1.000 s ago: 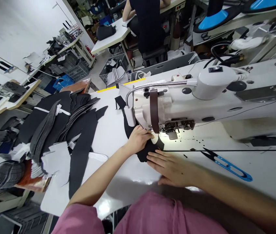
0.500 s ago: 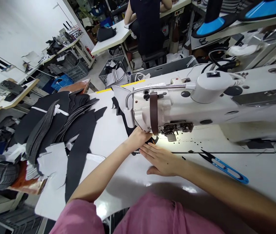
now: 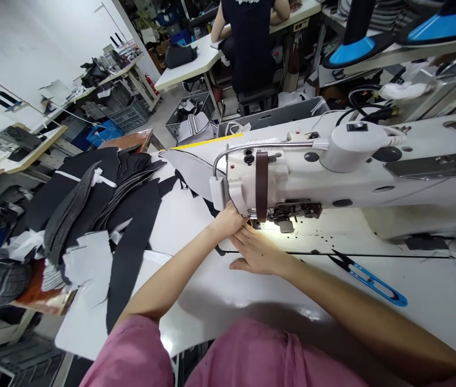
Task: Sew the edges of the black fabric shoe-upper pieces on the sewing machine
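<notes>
Beside the needle area of a white sewing machine (image 3: 276, 180), my left hand (image 3: 230, 220) has its fingers curled on a piece of black and grey fabric (image 3: 196, 171); its fingertips are partly hidden by the machine head. My right hand (image 3: 257, 251) lies flat against it, fingers stretched out, its fingertips meeting the left hand over the fabric. The grey part of the piece spreads out behind the machine head, with a dark edge running toward my left hand. A small lamp lights the stitching spot. Blue thread snips (image 3: 373, 279) rest on the table to the right.
Stacks of dark cut fabric pieces (image 3: 78, 199) and white scraps (image 3: 88, 263) cover the table's left side. A grey bin (image 3: 280, 115) stands behind the table. Further back a person (image 3: 248, 48) sits at another table. Thread cone stands (image 3: 351, 51) are at upper right.
The fabric's grey part has swung out to the left and lies wider behind the machine head. My right hand has slid slightly left and forward, closer to my left hand.
</notes>
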Demonstrator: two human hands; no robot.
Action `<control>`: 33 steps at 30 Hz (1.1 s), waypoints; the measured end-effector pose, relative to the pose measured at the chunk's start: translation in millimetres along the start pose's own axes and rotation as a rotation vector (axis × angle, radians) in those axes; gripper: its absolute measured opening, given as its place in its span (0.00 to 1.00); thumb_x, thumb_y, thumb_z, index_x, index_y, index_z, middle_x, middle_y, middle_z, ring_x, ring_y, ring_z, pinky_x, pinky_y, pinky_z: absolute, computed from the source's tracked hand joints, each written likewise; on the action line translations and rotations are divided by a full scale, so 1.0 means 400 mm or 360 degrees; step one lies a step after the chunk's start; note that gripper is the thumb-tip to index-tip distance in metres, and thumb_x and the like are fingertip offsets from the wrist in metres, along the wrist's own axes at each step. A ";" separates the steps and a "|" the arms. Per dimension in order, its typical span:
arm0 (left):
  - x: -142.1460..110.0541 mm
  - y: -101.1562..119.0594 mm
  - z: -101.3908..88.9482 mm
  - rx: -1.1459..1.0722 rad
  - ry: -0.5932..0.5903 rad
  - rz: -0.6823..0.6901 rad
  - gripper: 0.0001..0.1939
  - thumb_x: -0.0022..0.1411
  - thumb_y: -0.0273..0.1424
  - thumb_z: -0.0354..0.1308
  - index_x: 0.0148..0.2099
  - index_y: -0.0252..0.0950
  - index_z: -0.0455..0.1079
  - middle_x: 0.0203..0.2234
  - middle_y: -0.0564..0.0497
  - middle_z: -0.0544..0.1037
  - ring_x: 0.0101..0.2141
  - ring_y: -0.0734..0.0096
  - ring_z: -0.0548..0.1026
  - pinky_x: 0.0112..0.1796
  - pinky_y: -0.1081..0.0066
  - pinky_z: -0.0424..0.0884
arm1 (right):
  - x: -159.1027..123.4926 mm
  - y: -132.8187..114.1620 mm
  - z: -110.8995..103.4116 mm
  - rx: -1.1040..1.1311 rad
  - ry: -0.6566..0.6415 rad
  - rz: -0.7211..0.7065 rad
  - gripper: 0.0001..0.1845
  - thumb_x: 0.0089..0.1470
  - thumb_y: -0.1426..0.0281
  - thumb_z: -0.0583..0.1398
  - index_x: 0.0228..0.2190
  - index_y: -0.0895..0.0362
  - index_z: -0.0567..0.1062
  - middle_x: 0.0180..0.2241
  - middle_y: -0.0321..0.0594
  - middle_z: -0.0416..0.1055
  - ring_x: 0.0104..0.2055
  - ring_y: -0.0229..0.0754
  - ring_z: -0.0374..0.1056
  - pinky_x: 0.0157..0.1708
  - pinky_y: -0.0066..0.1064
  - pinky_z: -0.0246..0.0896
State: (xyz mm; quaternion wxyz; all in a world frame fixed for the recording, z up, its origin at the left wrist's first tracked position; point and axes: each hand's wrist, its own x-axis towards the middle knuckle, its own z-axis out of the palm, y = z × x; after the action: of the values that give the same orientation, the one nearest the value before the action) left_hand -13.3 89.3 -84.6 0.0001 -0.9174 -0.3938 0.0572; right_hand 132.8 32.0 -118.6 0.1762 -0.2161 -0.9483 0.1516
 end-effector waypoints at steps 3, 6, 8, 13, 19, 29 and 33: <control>-0.004 -0.006 0.002 0.0022 -0.0014 -0.0002 0.13 0.63 0.22 0.45 0.39 0.31 0.71 0.36 0.43 0.74 0.42 0.60 0.69 0.48 0.59 0.63 | -0.002 -0.001 -0.005 0.0003 0.0007 -0.0011 0.43 0.57 0.48 0.51 0.59 0.71 0.54 0.60 0.63 0.52 0.64 0.57 0.44 0.61 0.53 0.43; -0.001 -0.009 0.008 0.0033 -0.0041 -0.0001 0.14 0.63 0.22 0.44 0.38 0.31 0.72 0.35 0.43 0.74 0.41 0.60 0.69 0.48 0.60 0.63 | -0.003 -0.002 -0.007 0.0022 0.0019 -0.0020 0.41 0.58 0.50 0.51 0.59 0.71 0.55 0.59 0.63 0.53 0.64 0.57 0.44 0.60 0.54 0.43; 0.009 -0.003 0.007 0.0028 -0.0020 0.0002 0.14 0.63 0.22 0.44 0.38 0.32 0.72 0.35 0.43 0.73 0.42 0.60 0.68 0.48 0.60 0.63 | -0.001 -0.001 -0.007 0.0025 0.0014 -0.0005 0.40 0.58 0.50 0.51 0.58 0.70 0.56 0.59 0.62 0.54 0.64 0.56 0.44 0.61 0.54 0.43; -0.042 0.011 -0.041 -0.0035 0.0149 0.0042 0.13 0.65 0.24 0.44 0.41 0.33 0.71 0.38 0.43 0.73 0.45 0.61 0.68 0.47 0.61 0.65 | -0.010 0.000 -0.004 -0.0084 -0.0005 0.0032 0.36 0.59 0.54 0.52 0.57 0.70 0.59 0.58 0.61 0.55 0.63 0.55 0.46 0.61 0.51 0.45; -0.514 -0.095 -0.109 0.0036 0.0688 -0.1130 0.14 0.66 0.31 0.46 0.51 0.35 0.65 0.47 0.44 0.70 0.48 0.63 0.68 0.49 0.61 0.66 | 0.009 -0.054 -0.001 -0.0153 0.0297 -0.0126 0.23 0.60 0.68 0.53 0.55 0.64 0.62 0.55 0.53 0.62 0.59 0.49 0.56 0.55 0.44 0.57; -0.962 -0.146 0.034 0.0196 0.0606 -0.2158 0.15 0.60 0.32 0.55 0.49 0.34 0.67 0.43 0.44 0.71 0.46 0.60 0.69 0.48 0.62 0.68 | 0.457 0.016 -0.037 -0.0370 0.1123 0.0631 0.27 0.54 0.65 0.53 0.54 0.63 0.61 0.58 0.62 0.54 0.62 0.62 0.45 0.54 0.65 0.39; -0.946 -0.199 0.080 0.0301 0.0664 -0.2174 0.24 0.56 0.33 0.60 0.55 0.38 0.63 0.51 0.43 0.67 0.51 0.55 0.65 0.51 0.58 0.65 | 0.527 0.105 -0.041 -0.0354 0.0664 0.1355 0.34 0.48 0.62 0.57 0.54 0.68 0.61 0.50 0.71 0.60 0.54 0.67 0.55 0.46 0.63 0.46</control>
State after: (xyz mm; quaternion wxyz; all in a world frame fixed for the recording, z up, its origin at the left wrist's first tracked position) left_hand -332.6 -130.5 -73.1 0.1905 -0.4542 -0.8647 -0.0982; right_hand -23.6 169.3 -62.6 0.2607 -0.6282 -0.7305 0.0613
